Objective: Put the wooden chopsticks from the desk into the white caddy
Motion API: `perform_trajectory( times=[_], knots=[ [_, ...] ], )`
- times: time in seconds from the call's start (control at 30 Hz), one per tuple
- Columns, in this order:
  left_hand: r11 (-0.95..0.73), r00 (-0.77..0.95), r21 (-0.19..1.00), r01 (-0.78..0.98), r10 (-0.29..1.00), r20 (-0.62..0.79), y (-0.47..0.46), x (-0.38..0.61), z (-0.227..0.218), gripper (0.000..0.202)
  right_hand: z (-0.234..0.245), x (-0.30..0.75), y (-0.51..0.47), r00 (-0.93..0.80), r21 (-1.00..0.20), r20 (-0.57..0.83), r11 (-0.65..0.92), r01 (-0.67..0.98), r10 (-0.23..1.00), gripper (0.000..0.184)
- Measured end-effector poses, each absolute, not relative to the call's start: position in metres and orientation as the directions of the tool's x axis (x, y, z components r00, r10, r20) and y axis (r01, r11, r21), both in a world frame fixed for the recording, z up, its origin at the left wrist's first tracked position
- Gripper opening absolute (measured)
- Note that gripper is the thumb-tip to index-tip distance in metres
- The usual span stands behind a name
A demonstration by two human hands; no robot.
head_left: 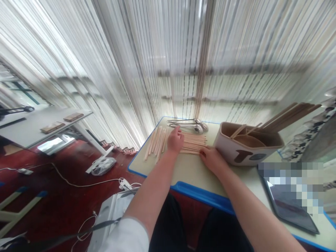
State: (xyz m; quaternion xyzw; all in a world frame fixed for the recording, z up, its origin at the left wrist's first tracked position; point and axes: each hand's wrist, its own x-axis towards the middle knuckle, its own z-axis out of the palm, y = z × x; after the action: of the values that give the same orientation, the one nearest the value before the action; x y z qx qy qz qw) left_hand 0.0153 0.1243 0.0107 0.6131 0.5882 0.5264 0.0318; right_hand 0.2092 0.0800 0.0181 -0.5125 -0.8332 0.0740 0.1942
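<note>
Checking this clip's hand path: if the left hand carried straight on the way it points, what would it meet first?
Probably the metal utensils lying at the far end of the desk, ahead of the left hand, though depth is hard to judge from this view.

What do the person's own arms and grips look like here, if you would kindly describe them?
The left arm and right arm are bare along the forearm. The left grip and right grip are bare too, with no gloves, cables or visible markings. A white sleeve shows on the left upper arm; no sleeve shows on the right.
</note>
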Motion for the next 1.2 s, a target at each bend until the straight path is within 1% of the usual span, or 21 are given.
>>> perform_trajectory(
  times=[0.1,0.17,0.23,0.3,0.37,0.43,0.5,0.57,0.63,0.73,0.8,0.83,0.9,0.93,0.97,1.0,1.07,1.1,1.17,1.2],
  knots=[
    [-0.328,-0.215,0.618,0.714,0.738,0.64,0.123,0.013,0.01,0.039,0.02,0.207,0.077,-0.383,-0.292,0.217,0.434,0.852,0.898,0.02],
    [-0.316,-0.207,0.582,0.749,0.722,0.66,0.122,0.007,0.011,0.037,0.022,0.206,0.074,-0.373,-0.265,0.221,0.423,0.867,0.901,0.022],
    [-0.267,-0.239,0.544,0.795,0.687,0.686,0.119,0.0,0.012,0.033,0.024,0.205,0.07,-0.347,-0.241,0.246,0.403,0.883,0.905,0.025],
    [-0.216,-0.251,0.495,0.841,0.655,0.713,0.115,-0.006,0.014,0.032,0.028,0.204,0.066,-0.318,-0.25,0.265,0.384,0.889,0.91,0.029],
    [-0.172,-0.26,0.45,0.876,0.617,0.743,0.111,-0.01,0.015,0.032,0.031,0.203,0.063,-0.294,-0.321,0.252,0.366,0.873,0.922,0.03],
    [-0.16,-0.238,0.407,0.899,0.603,0.761,0.109,-0.01,0.015,0.033,0.032,0.201,0.061,-0.303,-0.442,0.241,0.382,0.811,0.922,0.034],
    [-0.178,-0.197,0.377,0.909,0.613,0.765,0.108,-0.008,0.014,0.034,0.031,0.199,0.062,-0.351,-0.577,0.263,0.438,0.69,0.899,0.042],
    [-0.207,-0.159,0.36,0.91,0.628,0.762,0.108,-0.005,0.012,0.034,0.029,0.199,0.064,-0.39,-0.676,0.314,0.492,0.548,0.866,0.041],
    [-0.231,-0.14,0.356,0.905,0.631,0.763,0.11,-0.003,0.01,0.035,0.03,0.2,0.065,-0.371,-0.75,0.358,0.501,0.432,0.857,0.034],
    [-0.25,-0.146,0.369,0.895,0.619,0.772,0.112,-0.001,0.008,0.035,0.042,0.207,0.053,-0.336,-0.825,0.432,0.518,0.228,0.837,0.033],
    [-0.259,-0.159,0.384,0.886,0.607,0.778,0.113,0.0,0.007,0.035,0.059,0.215,0.035,-0.396,-0.783,0.542,0.617,0.082,0.741,0.037],
    [-0.271,-0.154,0.384,0.883,0.605,0.781,0.113,0.0,0.007,0.035,0.069,0.221,0.024,-0.447,-0.724,0.606,0.689,0.034,0.658,0.044],
    [-0.301,-0.132,0.379,0.875,0.604,0.786,0.114,0.001,0.008,0.037,0.092,0.231,0.001,-0.511,-0.576,0.691,0.817,0.036,0.51,0.058],
    [-0.313,-0.127,0.38,0.87,0.602,0.788,0.114,0.002,0.008,0.037,0.104,0.237,-0.008,-0.508,-0.51,0.726,0.859,0.054,0.463,0.06],
    [-0.337,-0.11,0.379,0.862,0.606,0.788,0.113,0.004,0.008,0.037,0.117,0.242,-0.014,-0.472,-0.453,0.767,0.888,0.082,0.435,0.055],
    [-0.363,-0.105,0.388,0.847,0.602,0.792,0.112,0.007,0.009,0.037,0.129,0.248,-0.017,-0.398,-0.407,0.817,0.906,0.113,0.417,0.046],
    [-0.412,-0.122,0.43,0.803,0.592,0.796,0.109,0.017,0.012,0.036,0.152,0.26,-0.013,-0.169,-0.38,0.893,0.901,0.209,0.416,0.024],
    [-0.436,-0.143,0.461,0.773,0.587,0.796,0.107,0.024,0.014,0.035,0.163,0.266,-0.007,-0.029,-0.389,0.912,0.883,0.263,0.41,0.02],
    [-0.483,-0.186,0.53,0.697,0.592,0.784,0.105,0.045,0.022,0.034,0.178,0.278,0.01,0.205,-0.433,0.901,0.822,0.37,0.382,0.024],
    [-0.517,-0.175,0.554,0.652,0.608,0.774,0.104,0.058,0.026,0.034,0.181,0.283,0.019,0.293,-0.448,0.889,0.796,0.406,0.351,0.026]
  ],
)
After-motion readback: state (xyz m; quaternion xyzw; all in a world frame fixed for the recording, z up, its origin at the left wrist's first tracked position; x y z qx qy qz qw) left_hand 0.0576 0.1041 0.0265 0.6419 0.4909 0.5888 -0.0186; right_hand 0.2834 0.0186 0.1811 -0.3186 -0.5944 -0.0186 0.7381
